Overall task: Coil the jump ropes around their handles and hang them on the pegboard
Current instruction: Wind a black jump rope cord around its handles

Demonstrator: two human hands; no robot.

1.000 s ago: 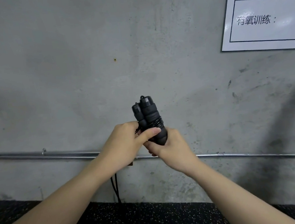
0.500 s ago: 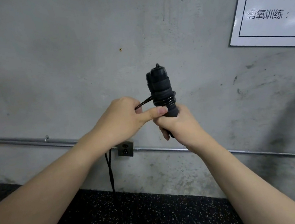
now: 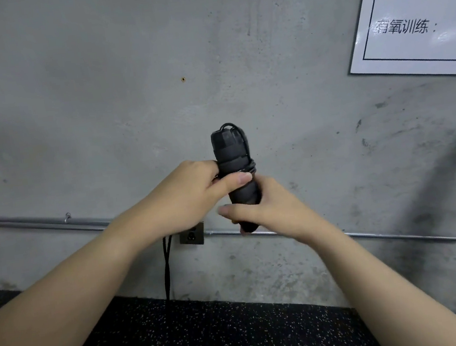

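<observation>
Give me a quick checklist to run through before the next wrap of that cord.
1. Black foam jump-rope handles held together, upright: ok.
2. Right hand grips the handles' lower part: ok.
3. Left hand holds the thin black cord by the handles: ok.
4. Coils already sit snug round the middle: ok.
5. Slack cord hanging below the left hand is untangled: cannot tell.
6. Pegboard within reach: cannot tell, none in view.

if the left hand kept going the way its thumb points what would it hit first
The left hand thumb points right and already lies on the black handles. Past them, likely the right hand, though depth is unclear.
</observation>
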